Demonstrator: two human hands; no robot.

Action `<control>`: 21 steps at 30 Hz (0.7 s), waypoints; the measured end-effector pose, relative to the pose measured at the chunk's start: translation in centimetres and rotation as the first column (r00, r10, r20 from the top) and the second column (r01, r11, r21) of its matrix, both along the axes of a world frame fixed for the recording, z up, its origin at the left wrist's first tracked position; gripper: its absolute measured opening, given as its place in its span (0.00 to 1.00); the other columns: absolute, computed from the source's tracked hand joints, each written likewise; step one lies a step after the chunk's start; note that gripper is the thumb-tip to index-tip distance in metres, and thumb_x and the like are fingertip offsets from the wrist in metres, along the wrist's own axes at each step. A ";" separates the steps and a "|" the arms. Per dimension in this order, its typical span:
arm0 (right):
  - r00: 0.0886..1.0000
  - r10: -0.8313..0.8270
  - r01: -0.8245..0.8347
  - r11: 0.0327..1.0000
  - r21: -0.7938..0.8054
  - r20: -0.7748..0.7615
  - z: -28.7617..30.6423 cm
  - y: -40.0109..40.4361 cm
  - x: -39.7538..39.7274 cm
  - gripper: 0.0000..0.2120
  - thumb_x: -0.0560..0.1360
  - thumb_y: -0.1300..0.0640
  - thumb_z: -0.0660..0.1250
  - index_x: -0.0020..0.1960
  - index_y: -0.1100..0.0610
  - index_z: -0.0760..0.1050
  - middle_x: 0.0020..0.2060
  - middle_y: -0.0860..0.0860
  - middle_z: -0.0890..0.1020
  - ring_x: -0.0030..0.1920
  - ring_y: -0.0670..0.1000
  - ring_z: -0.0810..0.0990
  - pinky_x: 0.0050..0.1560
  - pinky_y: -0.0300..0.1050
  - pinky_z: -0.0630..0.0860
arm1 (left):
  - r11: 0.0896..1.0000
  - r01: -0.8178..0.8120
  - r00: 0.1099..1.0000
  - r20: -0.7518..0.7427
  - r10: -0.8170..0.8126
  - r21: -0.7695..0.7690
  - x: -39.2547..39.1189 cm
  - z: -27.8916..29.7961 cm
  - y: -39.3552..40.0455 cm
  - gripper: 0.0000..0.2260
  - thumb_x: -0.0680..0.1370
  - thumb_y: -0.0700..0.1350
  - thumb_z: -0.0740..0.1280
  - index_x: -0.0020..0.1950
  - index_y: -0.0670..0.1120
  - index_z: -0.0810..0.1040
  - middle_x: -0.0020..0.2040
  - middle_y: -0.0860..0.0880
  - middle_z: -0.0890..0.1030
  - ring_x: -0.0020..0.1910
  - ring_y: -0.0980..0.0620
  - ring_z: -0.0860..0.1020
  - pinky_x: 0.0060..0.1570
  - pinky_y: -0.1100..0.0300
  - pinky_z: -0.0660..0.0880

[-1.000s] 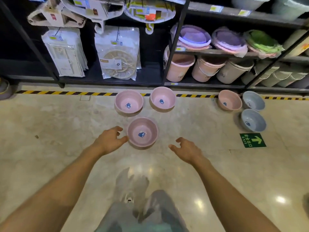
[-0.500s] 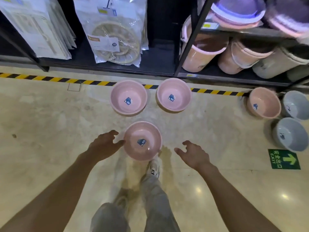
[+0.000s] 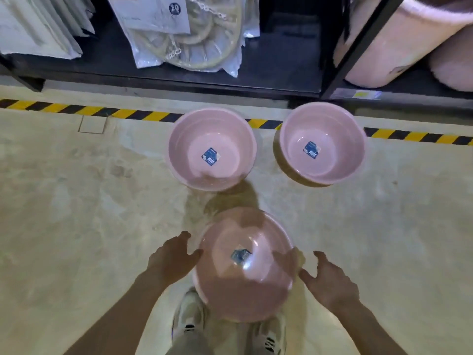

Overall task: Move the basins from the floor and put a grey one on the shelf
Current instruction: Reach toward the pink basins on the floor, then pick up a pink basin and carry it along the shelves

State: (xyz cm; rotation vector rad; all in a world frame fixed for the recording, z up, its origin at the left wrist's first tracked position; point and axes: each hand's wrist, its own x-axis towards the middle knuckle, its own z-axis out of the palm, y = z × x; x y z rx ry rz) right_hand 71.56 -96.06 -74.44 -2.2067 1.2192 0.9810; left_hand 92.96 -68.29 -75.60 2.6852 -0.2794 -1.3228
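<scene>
Reaching low in the frame, left hand (image 3: 171,260) and right hand (image 3: 330,283) flank the nearest pink basin (image 3: 244,265), fingers spread, ungrasped; nothing appears moved yet, no grey basin visible.

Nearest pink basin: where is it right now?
In the head view the nearest pink basin sits low centre on the floor, between the left hand and right hand, just ahead of the shoes and nearer than the other two pink basins.

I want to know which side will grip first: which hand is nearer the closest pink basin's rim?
Left. The left hand has fingertips at the near pink basin's left rim, seemingly touching it. The right hand is open just off the right rim, with a small gap.
</scene>
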 end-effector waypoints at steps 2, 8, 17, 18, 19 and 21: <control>0.999 0.037 -0.038 0.999 -0.032 -0.036 -4.4 0.0 -0.5 0.37 0.75 0.33 0.59 0.78 0.47 0.55 0.61 0.50 0.80 0.61 0.55 0.80 0.47 0.50 0.70 | 1.000 -0.021 1.000 -0.002 0.021 0.021 -0.2 -5.0 0.6 0.31 0.77 0.65 0.63 0.77 0.52 0.65 0.65 0.47 0.81 0.61 0.43 0.81 0.56 0.51 0.77; 0.985 -0.097 0.099 0.995 0.006 -0.144 -13.9 1.6 -2.4 0.29 0.73 0.30 0.59 0.66 0.47 0.67 0.46 0.50 0.81 0.47 0.57 0.79 0.45 0.50 0.69 | 0.996 -0.074 0.994 -0.071 0.077 0.048 -3.4 -14.2 2.8 0.25 0.77 0.64 0.63 0.64 0.47 0.70 0.51 0.45 0.82 0.47 0.41 0.80 0.44 0.53 0.75; 0.952 -0.304 0.299 0.946 -0.122 -0.022 -14.2 4.2 -1.0 0.15 0.67 0.44 0.60 0.48 0.53 0.69 0.36 0.49 0.74 0.38 0.58 0.75 0.45 0.51 0.69 | 0.980 -0.177 0.984 0.014 0.179 -0.088 -4.6 -13.8 3.2 0.10 0.80 0.48 0.62 0.48 0.42 0.67 0.36 0.46 0.77 0.35 0.44 0.78 0.32 0.53 0.74; 0.961 -0.275 0.273 0.954 -0.127 0.000 -13.3 4.0 -0.8 0.15 0.69 0.44 0.61 0.49 0.53 0.69 0.36 0.49 0.73 0.38 0.59 0.75 0.44 0.51 0.69 | 0.982 -0.166 0.985 0.031 0.170 -0.093 -4.3 -13.0 3.2 0.10 0.80 0.48 0.62 0.47 0.42 0.67 0.35 0.47 0.76 0.33 0.46 0.77 0.30 0.55 0.71; 0.971 -0.238 0.238 0.963 -0.128 0.018 -12.2 3.7 -0.5 0.15 0.71 0.44 0.63 0.49 0.53 0.68 0.36 0.49 0.74 0.39 0.59 0.74 0.44 0.51 0.69 | 0.983 -0.156 0.986 0.045 0.161 -0.097 -3.8 -11.9 3.3 0.10 0.80 0.48 0.63 0.46 0.43 0.66 0.34 0.47 0.76 0.31 0.48 0.75 0.29 0.56 0.69; 0.984 -0.171 0.175 0.976 -0.128 0.047 -9.4 2.9 0.6 0.16 0.74 0.43 0.65 0.51 0.53 0.66 0.40 0.50 0.75 0.40 0.58 0.73 0.42 0.50 0.68 | 0.986 -0.138 0.987 0.065 0.145 -0.097 -2.5 -9.4 3.2 0.11 0.80 0.50 0.63 0.46 0.44 0.66 0.34 0.48 0.76 0.30 0.50 0.74 0.29 0.56 0.67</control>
